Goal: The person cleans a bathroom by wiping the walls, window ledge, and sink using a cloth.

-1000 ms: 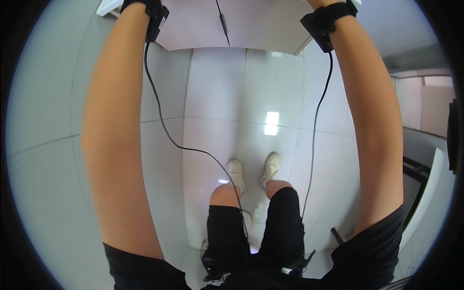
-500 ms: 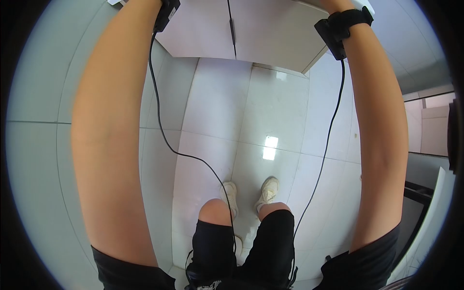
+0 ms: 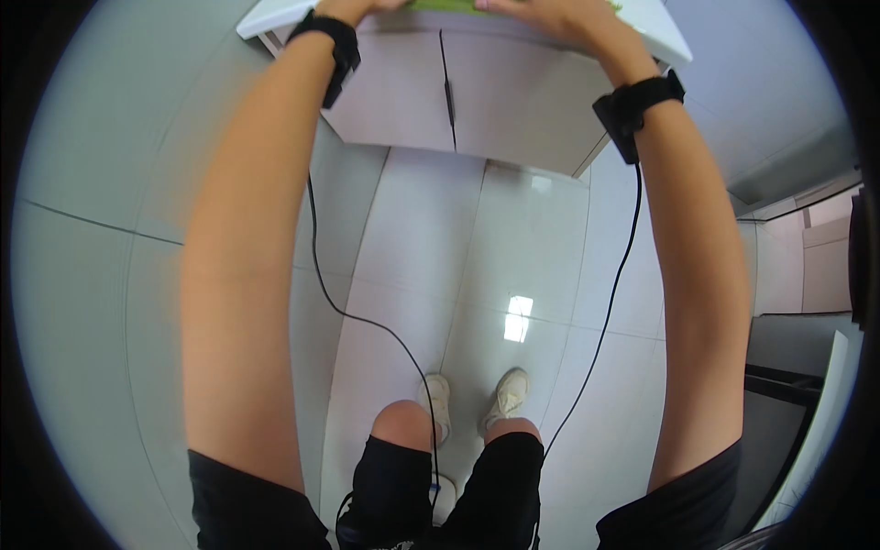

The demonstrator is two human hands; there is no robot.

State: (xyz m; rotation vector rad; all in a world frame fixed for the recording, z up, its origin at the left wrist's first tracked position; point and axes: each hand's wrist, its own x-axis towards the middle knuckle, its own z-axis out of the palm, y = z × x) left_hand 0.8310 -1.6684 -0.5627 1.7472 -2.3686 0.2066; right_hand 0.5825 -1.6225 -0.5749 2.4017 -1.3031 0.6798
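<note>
At the top edge of the head view, my left hand [image 3: 367,7] and my right hand [image 3: 555,16] are partly cut off by the frame. Between them lies a bright green thing [image 3: 445,5], its kind too cropped to tell. My left fingers close on its left end, and the right thumb and fingers on its right end. Both hands are over a white countertop [image 3: 655,37]. A black strap with a small box sits on each wrist, a thin black cable running down from it.
Below the countertop stands a pale cabinet [image 3: 527,101] with two doors. Shiny light tiles [image 3: 412,238] cover the floor, where my light shoes [image 3: 509,394] stand. A dark-framed item [image 3: 788,412] is at the right. Bits of green show near the countertop's back edge.
The view has shifted so the countertop, both hands and the green thing now show at the top. The cabinet and floor appear lower. My left forearm has moved inward.
</note>
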